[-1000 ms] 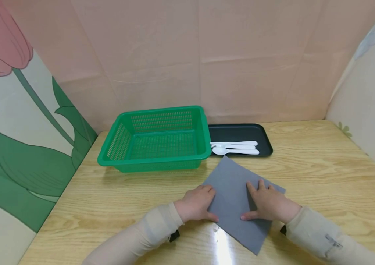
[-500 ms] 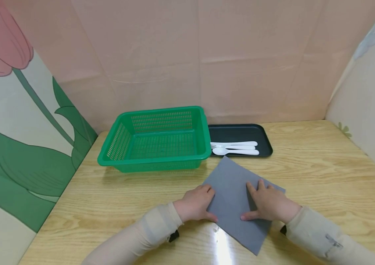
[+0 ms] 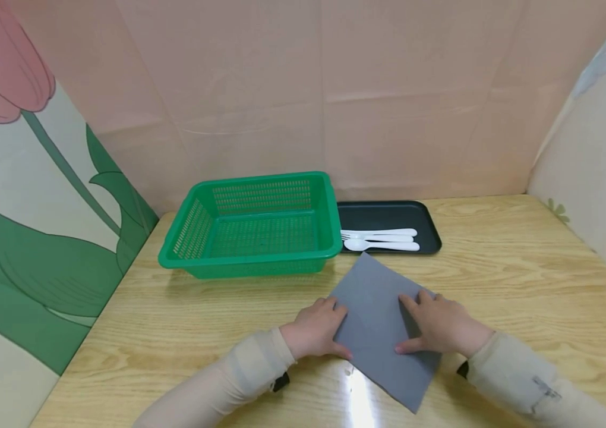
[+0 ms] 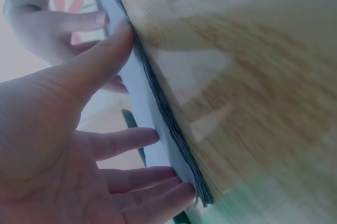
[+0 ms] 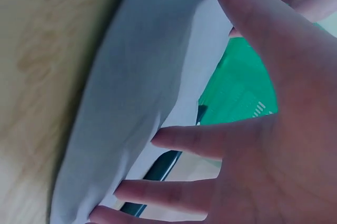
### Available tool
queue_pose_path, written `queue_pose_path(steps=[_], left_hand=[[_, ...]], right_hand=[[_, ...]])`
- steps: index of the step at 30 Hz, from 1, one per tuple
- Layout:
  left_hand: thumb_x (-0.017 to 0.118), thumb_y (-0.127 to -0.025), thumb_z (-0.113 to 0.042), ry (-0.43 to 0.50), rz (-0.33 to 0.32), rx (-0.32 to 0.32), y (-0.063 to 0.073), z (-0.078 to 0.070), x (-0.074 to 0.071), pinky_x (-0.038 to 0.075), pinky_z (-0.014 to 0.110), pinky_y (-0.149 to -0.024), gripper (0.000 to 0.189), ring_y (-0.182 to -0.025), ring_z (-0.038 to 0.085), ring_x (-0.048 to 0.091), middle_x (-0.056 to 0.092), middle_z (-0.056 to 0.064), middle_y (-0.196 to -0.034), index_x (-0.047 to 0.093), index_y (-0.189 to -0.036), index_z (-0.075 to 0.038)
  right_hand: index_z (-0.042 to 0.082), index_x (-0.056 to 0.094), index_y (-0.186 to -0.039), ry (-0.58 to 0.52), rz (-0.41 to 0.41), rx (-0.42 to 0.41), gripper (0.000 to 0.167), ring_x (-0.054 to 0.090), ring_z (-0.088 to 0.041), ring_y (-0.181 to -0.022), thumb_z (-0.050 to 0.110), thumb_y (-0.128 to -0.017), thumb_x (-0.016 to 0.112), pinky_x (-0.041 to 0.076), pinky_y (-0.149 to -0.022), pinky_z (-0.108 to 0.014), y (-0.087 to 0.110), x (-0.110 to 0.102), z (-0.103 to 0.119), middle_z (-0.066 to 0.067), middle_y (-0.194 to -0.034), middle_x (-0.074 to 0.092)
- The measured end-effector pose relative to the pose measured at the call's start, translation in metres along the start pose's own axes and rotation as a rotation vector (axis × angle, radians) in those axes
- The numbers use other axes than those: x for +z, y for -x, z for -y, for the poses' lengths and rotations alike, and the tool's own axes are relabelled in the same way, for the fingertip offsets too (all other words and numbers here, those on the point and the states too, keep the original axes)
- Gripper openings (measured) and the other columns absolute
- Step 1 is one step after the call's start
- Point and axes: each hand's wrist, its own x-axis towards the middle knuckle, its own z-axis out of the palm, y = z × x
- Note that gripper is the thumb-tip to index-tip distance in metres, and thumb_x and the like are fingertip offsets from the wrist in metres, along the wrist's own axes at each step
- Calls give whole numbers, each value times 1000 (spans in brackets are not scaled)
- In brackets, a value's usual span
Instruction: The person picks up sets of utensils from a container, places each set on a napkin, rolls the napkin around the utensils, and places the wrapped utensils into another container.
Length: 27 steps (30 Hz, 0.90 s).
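Observation:
A grey cloth-like stack of thin layers lies on the table, turned with one corner toward the dark tray. Its layered edge shows in the left wrist view. My left hand rests along the left side, thumb at the near edge and the loosely extended fingers at the far part. My right hand touches the right part, fingers spread and thumb apart. In the right wrist view its fingertips press into the grey material, which creases and bulges there. The stack's right corner is hidden behind that hand.
A green perforated basket stands at the back left of the wooden table. Beside it, a black tray holds white plastic cutlery, a spoon and a fork among it. Printed cloth walls rise behind and at both sides.
My right hand has shifted slightly to the right, so the stack's right corner, visible before, is now covered. The left hand, basket and tray stay where they were.

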Motion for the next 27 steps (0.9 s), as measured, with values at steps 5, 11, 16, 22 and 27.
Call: queue_pose_path(steps=[5, 11, 16, 22, 27], left_hand=[[74, -69, -56, -8, -8, 4, -1, 0, 1, 48, 27, -66, 63, -93, 18, 54, 56, 7, -107, 56, -108, -10], [74, -69, -56, -2, -2, 4, 0, 0, 1, 48, 26, -66, 63, -93, 17, 53, 56, 7, -107, 56, -109, -10], [74, -69, -56, -5, -2, 4, 0, 0, 0, 47, 26, -64, 63, -91, 16, 52, 55, 6, -104, 56, -108, -10], [74, -69, -56, -6, -3, 2, 0, -1, -1, 48, 26, -65, 63, -91, 16, 53, 56, 6, -105, 56, -108, -10], [73, -70, -56, -9, 3, -2, 0, -1, -1, 49, 27, -67, 64, -94, 17, 54, 56, 7, -109, 56, -109, -9]], right_hand=[[1, 51, -129, -30, 28, 2, 102, 59, -39, -88, 75, -59, 65, 49, -63, -49, -3, -4, -6, -26, -110, 56], [3, 55, -123, -65, 6, -7, 83, 59, -35, -83, 63, -67, 69, 49, -62, -48, -8, -5, -11, -24, -105, 57], [4, 58, -118, -78, -8, -8, 72, 57, -25, -75, 56, -70, 72, 48, -58, -43, -13, -7, -14, -17, -95, 57], [4, 59, -115, -111, -6, -7, 64, 53, -19, -70, 50, -73, 73, 47, -56, -38, -17, -10, -17, -13, -90, 57], [2, 61, -110, -125, -26, -24, 59, 53, -18, -69, 48, -74, 72, 47, -57, -38, -21, -12, -20, -13, -88, 58]])
